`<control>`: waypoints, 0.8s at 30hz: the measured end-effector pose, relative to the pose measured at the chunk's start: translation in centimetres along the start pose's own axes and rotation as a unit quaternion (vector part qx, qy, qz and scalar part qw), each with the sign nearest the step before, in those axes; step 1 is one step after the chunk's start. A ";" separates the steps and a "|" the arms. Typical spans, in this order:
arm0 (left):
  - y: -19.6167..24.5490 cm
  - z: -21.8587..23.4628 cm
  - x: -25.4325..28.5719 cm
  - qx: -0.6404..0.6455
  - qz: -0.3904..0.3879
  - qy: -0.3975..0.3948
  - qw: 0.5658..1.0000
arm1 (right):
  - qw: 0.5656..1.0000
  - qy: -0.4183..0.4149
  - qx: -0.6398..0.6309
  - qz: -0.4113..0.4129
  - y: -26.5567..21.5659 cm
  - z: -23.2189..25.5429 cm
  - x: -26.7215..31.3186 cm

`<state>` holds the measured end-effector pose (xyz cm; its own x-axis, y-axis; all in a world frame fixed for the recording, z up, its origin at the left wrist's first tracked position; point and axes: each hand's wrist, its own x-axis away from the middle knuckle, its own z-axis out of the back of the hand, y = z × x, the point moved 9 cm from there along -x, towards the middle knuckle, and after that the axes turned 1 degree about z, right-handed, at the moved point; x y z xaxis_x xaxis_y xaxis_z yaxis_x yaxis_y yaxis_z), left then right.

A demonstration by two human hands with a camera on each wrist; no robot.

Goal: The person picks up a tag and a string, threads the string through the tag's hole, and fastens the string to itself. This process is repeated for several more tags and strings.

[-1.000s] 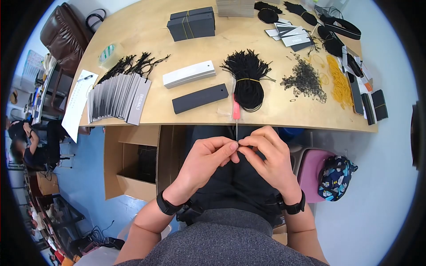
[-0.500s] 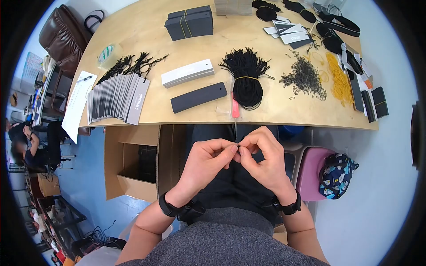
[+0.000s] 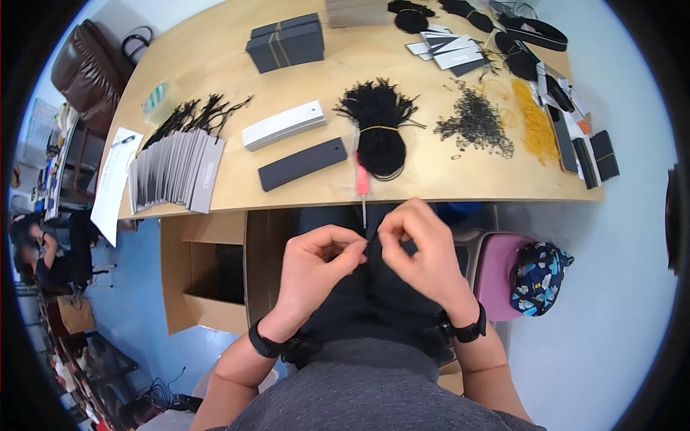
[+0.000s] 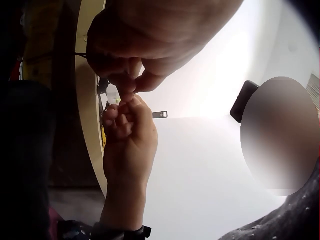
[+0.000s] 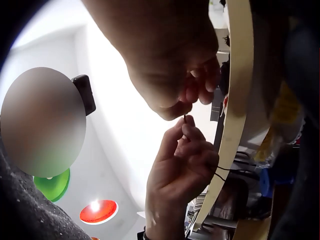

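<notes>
In front of the lap, my left hand [image 3: 320, 269] pinches a thin black cord [image 5: 222, 167], whose loose strands trail from the fingers in the right wrist view. A thin dark piece [image 5: 185, 118] stands up from the left fingertips and meets the thumb of my right hand [image 3: 424, 251]. That hand's thumb and forefinger are pinched together, its other fingers curled. In the head view the two sets of fingertips are a small gap apart. Beyond them, a pink-handled tool [image 3: 361, 183] juts its thin metal shaft over the table edge, beside a banded bundle of black cords [image 3: 381, 151].
On the table [image 3: 302, 205] are strung tags [image 3: 169, 172], a white tag stack [image 3: 284, 126], a dark tag stack [image 3: 302, 164], a pile of small dark pins [image 3: 474, 126] and yellow rubber bands [image 3: 533, 118]. An open cardboard box [image 3: 208, 230] stands below, left.
Both hands were fingertip to fingertip; now they have drawn slightly apart, the left hand shifting left. The head view has shifted a little, so the table things appear further left.
</notes>
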<state>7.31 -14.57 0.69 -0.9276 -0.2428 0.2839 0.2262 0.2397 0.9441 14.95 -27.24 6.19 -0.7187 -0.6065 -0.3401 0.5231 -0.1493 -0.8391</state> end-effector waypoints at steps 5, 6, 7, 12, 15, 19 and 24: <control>0.1 1.1 0.0 0.018 -0.031 0.035 0.999 | 0.937 0.162 0.295 -0.090 5.4 8.2 -1.6; 0.1 1.0 -0.1 0.027 -0.034 0.033 0.999 | 0.921 0.171 0.341 -0.080 6.3 9.2 -1.9; 0.1 0.9 -0.1 0.027 -0.036 0.030 0.999 | 0.921 0.160 0.344 -0.085 6.9 9.6 -2.4; 0.0 0.7 -0.4 0.041 -0.017 0.022 0.999 | 0.929 0.104 0.346 -0.075 7.5 9.7 -3.3; 0.1 0.4 -0.6 0.062 0.007 0.033 0.997 | 0.914 0.083 0.395 -0.051 7.2 8.8 -3.4; -0.2 0.6 -1.2 0.088 0.010 0.035 0.995 | 0.933 0.092 0.346 -0.022 6.1 7.5 -2.4; -0.4 0.6 -1.3 0.085 -0.003 0.023 0.996 | 0.920 -0.070 -0.260 -0.285 4.9 -0.9 1.5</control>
<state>8.22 -13.82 -0.18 -0.9136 -0.2856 0.2895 0.1636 0.3936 0.9046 15.98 -28.18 1.15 -0.7237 -0.6447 0.2463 -0.2372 -0.1028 -0.9660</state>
